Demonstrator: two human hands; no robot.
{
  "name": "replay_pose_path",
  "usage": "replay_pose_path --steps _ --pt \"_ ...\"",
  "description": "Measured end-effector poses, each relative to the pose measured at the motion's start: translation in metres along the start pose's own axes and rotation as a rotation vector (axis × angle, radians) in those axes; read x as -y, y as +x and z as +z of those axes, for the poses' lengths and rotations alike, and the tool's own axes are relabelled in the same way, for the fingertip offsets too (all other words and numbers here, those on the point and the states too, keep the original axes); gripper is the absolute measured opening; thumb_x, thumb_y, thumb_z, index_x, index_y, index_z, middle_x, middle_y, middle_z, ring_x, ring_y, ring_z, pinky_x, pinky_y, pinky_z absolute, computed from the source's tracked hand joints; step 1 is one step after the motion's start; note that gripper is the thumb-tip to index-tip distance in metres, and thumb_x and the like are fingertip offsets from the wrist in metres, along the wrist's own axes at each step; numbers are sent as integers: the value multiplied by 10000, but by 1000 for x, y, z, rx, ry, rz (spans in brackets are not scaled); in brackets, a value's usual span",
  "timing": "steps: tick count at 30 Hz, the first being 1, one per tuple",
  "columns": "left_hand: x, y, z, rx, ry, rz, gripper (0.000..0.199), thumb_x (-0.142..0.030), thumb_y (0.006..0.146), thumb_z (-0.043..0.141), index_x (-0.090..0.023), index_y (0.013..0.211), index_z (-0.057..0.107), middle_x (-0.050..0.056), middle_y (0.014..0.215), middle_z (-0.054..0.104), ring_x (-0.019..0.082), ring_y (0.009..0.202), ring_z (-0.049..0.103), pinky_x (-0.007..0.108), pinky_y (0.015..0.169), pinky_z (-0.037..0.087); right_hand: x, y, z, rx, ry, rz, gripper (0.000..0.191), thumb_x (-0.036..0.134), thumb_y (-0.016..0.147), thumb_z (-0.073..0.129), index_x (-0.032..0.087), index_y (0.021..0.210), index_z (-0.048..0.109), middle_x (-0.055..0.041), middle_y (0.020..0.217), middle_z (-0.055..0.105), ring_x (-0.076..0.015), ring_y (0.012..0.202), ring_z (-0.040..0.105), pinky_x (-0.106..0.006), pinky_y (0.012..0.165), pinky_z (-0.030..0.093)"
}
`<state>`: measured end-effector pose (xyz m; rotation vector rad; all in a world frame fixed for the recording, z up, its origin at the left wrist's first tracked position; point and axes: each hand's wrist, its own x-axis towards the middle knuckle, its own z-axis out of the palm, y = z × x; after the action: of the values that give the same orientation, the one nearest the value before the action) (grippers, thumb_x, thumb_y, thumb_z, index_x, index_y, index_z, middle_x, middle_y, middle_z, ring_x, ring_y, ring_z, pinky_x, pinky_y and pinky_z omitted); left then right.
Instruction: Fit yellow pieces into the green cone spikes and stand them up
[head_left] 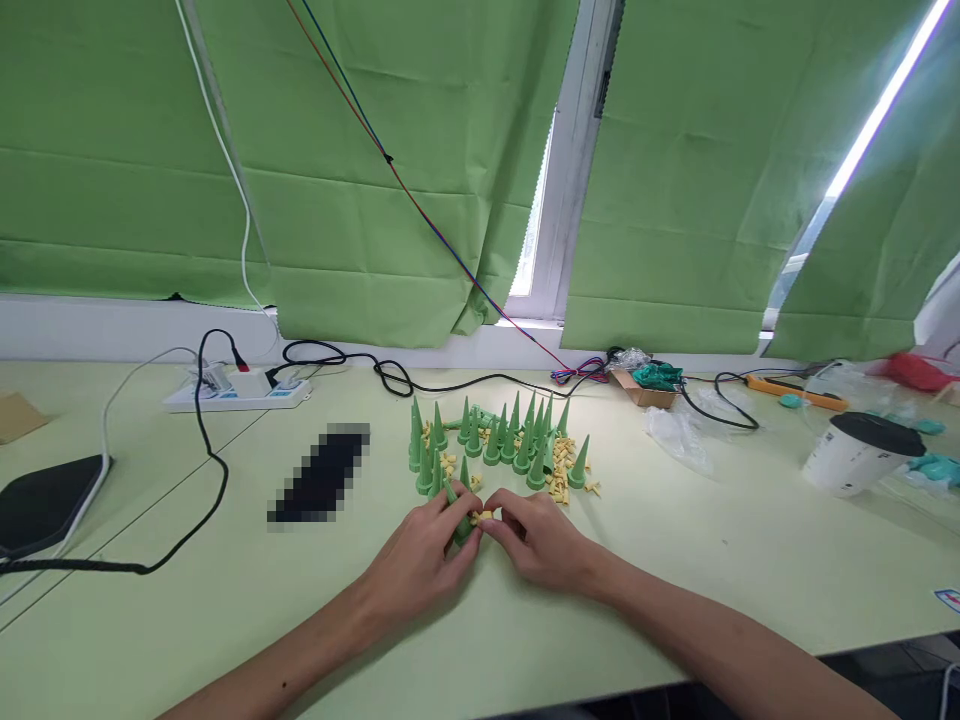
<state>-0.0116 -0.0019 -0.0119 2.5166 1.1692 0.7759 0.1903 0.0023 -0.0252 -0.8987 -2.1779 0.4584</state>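
My left hand [433,545] is closed round a green cone-shaped piece [460,530], tilted with its base end toward the right. Between the thumb and fingertips of my right hand [536,540] is a small yellow piece [485,516], which meets the green cone piece or sits right beside it; contact cannot be told. Just beyond the hands, several green cones [523,452] stand upright on round bases. Small yellow pieces [560,486] lie scattered among them and at their right. My fingers partly hide the held cone.
A power strip [240,393] with black and white cables lies at the back left, near a blurred dark rectangle [321,475]. A lidded white cup [862,455], plastic wrap [679,437], a small cardboard box [643,390] and a yellow-orange tool [799,392] are on the right.
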Motion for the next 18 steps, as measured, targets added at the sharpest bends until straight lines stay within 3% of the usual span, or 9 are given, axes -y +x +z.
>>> replay_pose_path --steps 18 --pt "0 0 -1 19 28 0 189 -273 968 429 -201 1019 596 39 920 563 112 561 519 243 543 448 -6 0 2 -5 -22 -24 168 271 965 499 209 810 481 79 550 335 -89 475 303 -220 513 230"
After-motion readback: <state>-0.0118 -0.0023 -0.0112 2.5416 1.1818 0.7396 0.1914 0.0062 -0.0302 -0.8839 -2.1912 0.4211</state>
